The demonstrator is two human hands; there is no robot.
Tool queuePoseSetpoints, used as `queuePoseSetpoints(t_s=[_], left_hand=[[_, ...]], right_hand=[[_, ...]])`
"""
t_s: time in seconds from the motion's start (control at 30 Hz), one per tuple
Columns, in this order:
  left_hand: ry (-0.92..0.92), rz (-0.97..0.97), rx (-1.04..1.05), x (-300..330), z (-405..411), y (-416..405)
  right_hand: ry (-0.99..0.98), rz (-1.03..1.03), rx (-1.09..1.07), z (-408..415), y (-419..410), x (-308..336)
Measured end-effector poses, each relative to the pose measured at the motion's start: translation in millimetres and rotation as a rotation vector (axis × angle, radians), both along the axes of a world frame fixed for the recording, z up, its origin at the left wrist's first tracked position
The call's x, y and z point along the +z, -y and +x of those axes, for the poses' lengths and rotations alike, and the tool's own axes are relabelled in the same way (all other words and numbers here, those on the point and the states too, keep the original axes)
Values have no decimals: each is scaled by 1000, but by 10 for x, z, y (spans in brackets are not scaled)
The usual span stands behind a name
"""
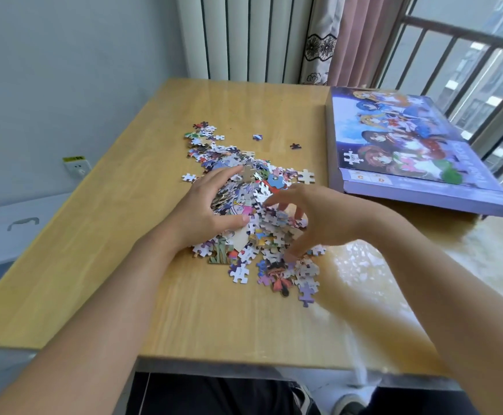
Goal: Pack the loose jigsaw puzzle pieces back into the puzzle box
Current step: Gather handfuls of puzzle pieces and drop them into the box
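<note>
A heap of loose jigsaw pieces (245,163) lies in the middle of the wooden table (118,235). My left hand (211,205) cups the heap's left side, fingers and thumb curled round a stack of pieces. My right hand (313,217) arches over the heap's right side, fingertips down among the pieces; whether it holds any is unclear. The purple puzzle box (418,163) with a cartoon picture lies shut at the table's right, apart from both hands.
A few stray pieces (295,146) lie beyond the heap. A radiator (244,37) and curtain (334,40) stand behind the table, a railed window (483,70) at right. A wall socket (77,167) is at left. The table's front edge is near my legs.
</note>
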State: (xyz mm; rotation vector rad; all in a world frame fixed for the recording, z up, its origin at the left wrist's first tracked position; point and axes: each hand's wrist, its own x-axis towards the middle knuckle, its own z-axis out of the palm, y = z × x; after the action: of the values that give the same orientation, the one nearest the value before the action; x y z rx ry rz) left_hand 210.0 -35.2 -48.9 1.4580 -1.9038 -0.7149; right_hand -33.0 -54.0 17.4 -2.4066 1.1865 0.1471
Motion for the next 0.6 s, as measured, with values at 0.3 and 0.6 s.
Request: queuePoseSetpoints(t_s=[0.3, 0.6], left_hand=[[-129, -76, 71, 7, 32, -36], [-136, -110, 127, -16, 18, -8]], right_hand=[[282, -181, -133, 267, 64, -196], [43, -237, -219, 251, -218, -212]])
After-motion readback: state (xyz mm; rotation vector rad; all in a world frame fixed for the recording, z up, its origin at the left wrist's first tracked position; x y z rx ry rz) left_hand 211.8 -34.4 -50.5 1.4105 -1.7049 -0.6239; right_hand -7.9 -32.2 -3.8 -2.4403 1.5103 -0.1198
